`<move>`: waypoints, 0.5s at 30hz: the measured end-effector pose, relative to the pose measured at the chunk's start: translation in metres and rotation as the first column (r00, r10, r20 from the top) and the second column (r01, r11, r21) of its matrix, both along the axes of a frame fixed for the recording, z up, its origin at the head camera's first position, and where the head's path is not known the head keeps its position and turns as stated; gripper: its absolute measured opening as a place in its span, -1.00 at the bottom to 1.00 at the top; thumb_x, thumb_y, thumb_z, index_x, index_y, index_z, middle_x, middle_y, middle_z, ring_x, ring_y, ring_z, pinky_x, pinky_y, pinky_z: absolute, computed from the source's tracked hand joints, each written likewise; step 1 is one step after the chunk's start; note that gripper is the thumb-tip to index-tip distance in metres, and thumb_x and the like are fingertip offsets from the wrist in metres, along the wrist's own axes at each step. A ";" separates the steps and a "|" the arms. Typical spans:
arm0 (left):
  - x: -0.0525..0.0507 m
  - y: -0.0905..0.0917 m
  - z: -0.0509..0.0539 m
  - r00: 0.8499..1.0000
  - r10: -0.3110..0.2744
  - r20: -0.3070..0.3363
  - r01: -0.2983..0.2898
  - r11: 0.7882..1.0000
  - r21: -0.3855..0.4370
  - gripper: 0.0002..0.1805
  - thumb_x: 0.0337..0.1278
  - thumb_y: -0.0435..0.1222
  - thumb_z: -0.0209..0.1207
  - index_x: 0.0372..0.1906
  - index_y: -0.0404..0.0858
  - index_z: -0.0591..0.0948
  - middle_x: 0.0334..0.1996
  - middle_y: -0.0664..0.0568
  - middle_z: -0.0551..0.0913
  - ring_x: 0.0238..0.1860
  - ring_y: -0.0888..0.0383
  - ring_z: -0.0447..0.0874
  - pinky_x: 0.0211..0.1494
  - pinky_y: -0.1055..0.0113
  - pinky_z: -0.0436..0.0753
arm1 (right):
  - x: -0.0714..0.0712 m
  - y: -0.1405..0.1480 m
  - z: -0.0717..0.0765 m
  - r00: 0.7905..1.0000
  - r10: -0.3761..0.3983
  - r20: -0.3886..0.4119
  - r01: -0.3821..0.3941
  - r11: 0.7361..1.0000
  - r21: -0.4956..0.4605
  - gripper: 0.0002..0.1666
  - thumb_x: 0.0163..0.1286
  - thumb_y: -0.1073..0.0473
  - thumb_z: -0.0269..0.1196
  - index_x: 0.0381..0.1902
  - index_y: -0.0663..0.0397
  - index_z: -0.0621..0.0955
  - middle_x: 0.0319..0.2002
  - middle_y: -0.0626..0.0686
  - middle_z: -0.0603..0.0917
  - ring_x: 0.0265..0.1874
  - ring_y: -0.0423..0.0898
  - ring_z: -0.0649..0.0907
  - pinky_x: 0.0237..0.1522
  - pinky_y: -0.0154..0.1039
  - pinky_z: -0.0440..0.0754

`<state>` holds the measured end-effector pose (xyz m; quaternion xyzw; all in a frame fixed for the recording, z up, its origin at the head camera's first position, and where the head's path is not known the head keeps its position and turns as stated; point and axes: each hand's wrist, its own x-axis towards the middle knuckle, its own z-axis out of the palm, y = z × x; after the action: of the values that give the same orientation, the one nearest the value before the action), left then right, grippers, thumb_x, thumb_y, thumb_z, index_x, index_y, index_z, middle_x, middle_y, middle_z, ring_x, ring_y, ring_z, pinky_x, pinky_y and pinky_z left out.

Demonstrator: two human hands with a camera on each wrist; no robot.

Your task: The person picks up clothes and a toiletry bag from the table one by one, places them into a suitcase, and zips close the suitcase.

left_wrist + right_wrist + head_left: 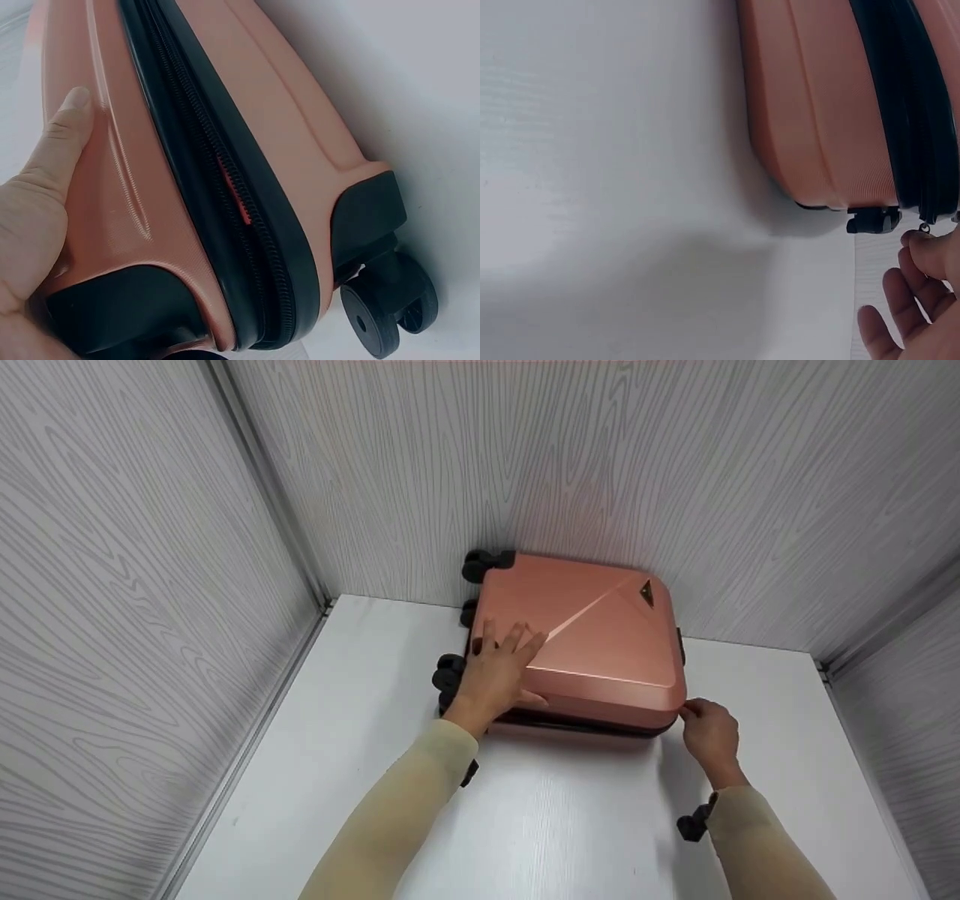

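Note:
A rose-pink hard-shell suitcase (pixel 585 622) lies flat on the white surface, its wheels toward the left. My left hand (pixel 495 671) rests spread on its top near the wheel end, with the thumb along the front side. In the left wrist view, a black zipper (pixel 199 127) runs around the side, parted in a narrow gap where a bit of red shows. At the near right corner my right hand (pixel 711 731) pinches a zipper pull (pixel 925 228) between thumb and forefinger. The other fingers of that hand stay loose, and most of the pull is hidden.
Grey wood-grain panels stand behind the suitcase (pixel 420 472), at left (pixel 112 585) and at right (pixel 907 720). The back panel is close to the suitcase's far side. Black caster wheels (pixel 448 671) stick out on the left. White surface (pixel 555 825) extends in front.

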<state>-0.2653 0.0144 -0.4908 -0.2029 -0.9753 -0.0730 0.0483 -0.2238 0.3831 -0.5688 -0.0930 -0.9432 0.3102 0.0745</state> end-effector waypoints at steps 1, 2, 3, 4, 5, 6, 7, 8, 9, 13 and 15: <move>0.000 0.000 0.001 1.000 0.002 0.009 -0.002 1.000 0.003 0.29 -0.19 0.45 0.41 0.71 0.26 0.08 0.72 0.03 0.07 0.68 -0.43 -0.20 0.21 -0.32 0.64 | 0.001 0.001 0.000 1.000 -0.004 -0.019 0.005 1.000 0.016 -0.71 0.59 0.23 0.20 -0.01 0.35 0.75 -0.10 0.35 0.78 -0.14 0.24 0.73 -0.18 0.05 0.60; 0.000 -0.001 0.002 1.000 0.003 0.017 -0.003 1.000 0.006 0.29 -0.18 0.44 0.41 0.71 0.26 0.09 0.72 0.03 0.07 0.68 -0.42 -0.20 0.21 -0.32 0.65 | 0.001 0.001 0.000 0.999 -0.007 -0.036 0.008 1.000 0.026 -0.72 0.58 0.24 0.22 -0.02 0.34 0.76 -0.10 0.34 0.78 -0.13 0.25 0.73 -0.16 0.09 0.61; 0.000 -0.001 0.002 1.000 0.004 0.024 -0.004 1.000 0.008 0.29 -0.18 0.43 0.42 0.71 0.26 0.09 0.72 0.03 0.06 0.69 -0.42 -0.21 0.21 -0.31 0.65 | 0.003 0.002 -0.001 0.999 -0.012 -0.050 0.014 0.999 0.033 -0.74 0.57 0.24 0.23 -0.03 0.33 0.77 -0.11 0.34 0.78 -0.13 0.26 0.73 -0.15 0.11 0.62; 0.000 -0.001 0.003 1.000 0.003 0.026 -0.003 1.000 0.009 0.29 -0.18 0.43 0.42 0.71 0.25 0.09 0.72 0.03 0.06 0.69 -0.41 -0.21 0.22 -0.32 0.64 | 0.004 0.002 0.000 0.998 -0.015 -0.059 0.017 0.999 0.039 -0.75 0.56 0.25 0.24 -0.04 0.31 0.78 -0.11 0.33 0.78 -0.12 0.26 0.74 -0.14 0.14 0.62; 0.000 0.000 0.004 1.000 0.003 0.027 -0.004 1.000 0.008 0.29 -0.18 0.43 0.43 0.71 0.25 0.10 0.72 0.03 0.07 0.69 -0.41 -0.20 0.23 -0.32 0.63 | 0.006 0.003 0.000 0.998 -0.014 -0.068 0.017 0.999 0.048 -0.75 0.55 0.26 0.24 -0.04 0.31 0.78 -0.12 0.33 0.77 -0.12 0.27 0.74 -0.13 0.16 0.62; -0.001 0.000 0.004 1.000 0.005 0.028 -0.005 1.000 0.008 0.29 -0.18 0.42 0.43 0.71 0.25 0.10 0.72 0.03 0.07 0.69 -0.41 -0.20 0.24 -0.32 0.62 | 0.007 0.003 0.000 0.997 -0.013 -0.075 0.017 0.998 0.055 -0.76 0.55 0.27 0.24 -0.05 0.30 0.78 -0.14 0.32 0.77 -0.13 0.26 0.73 -0.14 0.15 0.61; -0.001 0.001 0.005 1.000 0.006 0.027 -0.006 1.000 0.008 0.29 -0.19 0.42 0.44 0.71 0.24 0.11 0.72 0.03 0.08 0.69 -0.41 -0.19 0.25 -0.33 0.61 | 0.009 0.003 0.000 0.996 -0.011 -0.086 0.016 0.998 0.059 -0.77 0.54 0.28 0.25 -0.06 0.30 0.79 -0.16 0.31 0.77 -0.15 0.26 0.73 -0.15 0.14 0.60; -0.001 0.001 0.006 1.000 0.007 0.028 -0.007 1.000 0.008 0.29 -0.19 0.42 0.45 0.71 0.23 0.11 0.71 0.02 0.08 0.69 -0.41 -0.19 0.26 -0.35 0.60 | 0.010 0.003 0.000 0.996 -0.008 -0.094 0.014 0.998 0.064 -0.78 0.53 0.29 0.26 -0.07 0.30 0.79 -0.17 0.31 0.76 -0.16 0.25 0.73 -0.17 0.13 0.59; -0.001 0.002 0.006 1.000 0.010 0.029 -0.010 1.000 0.007 0.30 -0.20 0.42 0.45 0.71 0.23 0.12 0.71 0.01 0.08 0.68 -0.42 -0.20 0.27 -0.37 0.58 | 0.012 0.003 0.000 0.995 -0.003 -0.102 0.011 0.997 0.071 -0.79 0.52 0.30 0.27 -0.08 0.30 0.79 -0.19 0.30 0.76 -0.18 0.25 0.73 -0.19 0.12 0.58; -0.001 0.002 0.007 0.999 0.020 0.036 -0.021 1.000 0.003 0.31 -0.21 0.42 0.46 0.71 0.20 0.11 0.71 -0.01 0.08 0.68 -0.43 -0.21 0.29 -0.41 0.55 | 0.017 0.001 0.000 0.992 0.019 -0.122 -0.008 0.996 0.090 -0.81 0.49 0.31 0.29 -0.14 0.32 0.80 -0.27 0.27 0.74 -0.26 0.23 0.72 -0.24 0.09 0.55; -0.001 0.002 0.007 0.999 0.028 0.041 -0.028 1.000 -0.005 0.32 -0.22 0.43 0.45 0.71 0.21 0.10 0.72 0.00 0.07 0.68 -0.44 -0.22 0.29 -0.41 0.54 | 0.019 0.000 -0.001 0.992 0.033 -0.121 -0.021 0.995 0.097 -0.82 0.49 0.32 0.28 -0.16 0.33 0.79 -0.29 0.26 0.74 -0.27 0.22 0.72 -0.23 0.10 0.55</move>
<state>-0.2662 0.0166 -0.4843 -0.1878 -0.9790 -0.0743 0.0291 -0.2044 0.3827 -0.5693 -0.0574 -0.9517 0.2710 0.1325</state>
